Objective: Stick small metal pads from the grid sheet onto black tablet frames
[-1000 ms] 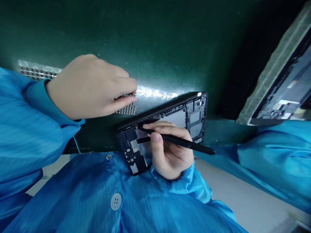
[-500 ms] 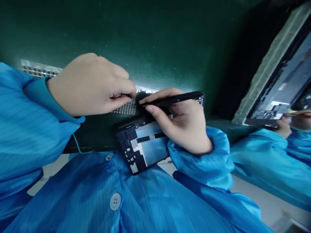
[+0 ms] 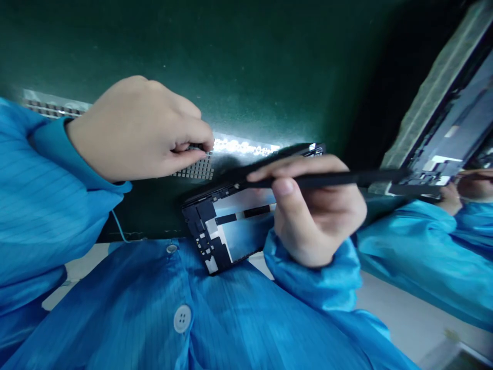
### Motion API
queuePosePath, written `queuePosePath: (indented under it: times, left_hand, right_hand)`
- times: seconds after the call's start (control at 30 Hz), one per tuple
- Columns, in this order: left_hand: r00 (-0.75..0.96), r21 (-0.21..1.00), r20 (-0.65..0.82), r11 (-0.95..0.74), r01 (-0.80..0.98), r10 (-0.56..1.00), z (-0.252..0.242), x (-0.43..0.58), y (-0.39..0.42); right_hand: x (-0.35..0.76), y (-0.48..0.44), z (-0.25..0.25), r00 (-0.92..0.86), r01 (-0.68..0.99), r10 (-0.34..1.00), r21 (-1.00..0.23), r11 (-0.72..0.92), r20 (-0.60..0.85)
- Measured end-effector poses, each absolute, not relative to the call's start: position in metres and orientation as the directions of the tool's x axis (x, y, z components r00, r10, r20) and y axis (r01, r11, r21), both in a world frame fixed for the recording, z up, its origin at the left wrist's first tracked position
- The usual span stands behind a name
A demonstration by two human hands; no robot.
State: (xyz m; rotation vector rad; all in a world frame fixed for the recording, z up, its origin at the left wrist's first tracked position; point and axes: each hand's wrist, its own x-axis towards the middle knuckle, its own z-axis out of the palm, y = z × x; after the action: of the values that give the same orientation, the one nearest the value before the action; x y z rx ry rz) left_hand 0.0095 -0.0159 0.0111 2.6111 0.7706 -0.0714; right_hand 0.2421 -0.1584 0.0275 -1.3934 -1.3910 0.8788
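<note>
My left hand [image 3: 142, 131], with a blue strap at the wrist, is closed in a pinch over a sheet of small grey pads [image 3: 198, 168]. Its thumb and forefinger meet at the sheet, though the exact grip is partly hidden. In my right hand [image 3: 316, 210] are slim black tweezers [image 3: 339, 179], lying nearly level with the rear end pointing right. Their tip is dark and blurred near the device. Below lies an opened tablet-like device [image 3: 246, 236] with bare circuit parts, tilted at the table's near edge; my right hand covers its right part.
A green mat [image 3: 231, 61] covers the table. At the right, a dark tray or holder with a pale taped edge [image 3: 419, 97] carries another opened device [image 3: 466, 118]. A co-worker's hands [image 3: 450, 198] and blue sleeve [image 3: 419, 246] are beside it.
My right hand has moved right and turned, swinging the tweezers to lie across toward the right. My left hand and the pad sheet have shifted slightly left. The device has hardly moved.
</note>
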Motion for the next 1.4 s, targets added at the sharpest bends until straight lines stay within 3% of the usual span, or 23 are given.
queuePosePath:
  times: [0.1,0.23,0.37,0.53,0.83,1.2,1.3,1.4]
  left_hand:
    - [0.834,0.431,-0.161,-0.723,0.540,0.528,0.013,0.009,-0.017]
    - [0.817,0.430,-0.176,-0.704,0.565,0.549,0.013,0.009,-0.018]
    - [0.820,0.434,-0.161,-0.707,0.558,0.549,0.012,0.010,-0.018]
    - [0.818,0.424,-0.157,-0.710,0.562,0.553,0.012,0.009,-0.017]
    - [0.849,0.355,-0.125,-0.776,0.521,0.513,0.011,0.008,-0.015]
    - [0.856,0.376,-0.106,-0.777,0.506,0.506,0.010,0.012,-0.016]
    - [0.856,0.368,-0.070,-0.784,0.499,0.512,0.008,0.010,-0.015]
    - [0.850,0.401,-0.057,-0.768,0.500,0.523,0.006,0.006,-0.014]
  right_hand:
    - [0.229,-0.189,0.013,0.260,0.296,0.934,-0.941,0.163,0.243]
    - [0.220,-0.201,-0.004,0.248,0.386,0.917,-0.900,0.202,0.312]
    - [0.220,-0.197,-0.002,0.221,0.418,0.937,-0.894,0.160,0.271]
    - [0.227,-0.191,0.017,0.046,0.519,0.964,-0.831,0.202,0.263]
    - [0.252,-0.131,0.032,-0.222,0.561,0.974,-0.813,0.158,0.036]
    - [0.252,-0.125,0.026,-0.266,0.572,0.964,-0.802,0.170,0.015]
    - [0.255,-0.129,0.028,-0.202,0.502,0.979,-0.858,0.109,0.006]
    - [0.259,-0.147,0.025,0.111,0.394,0.988,-0.917,0.056,0.109]
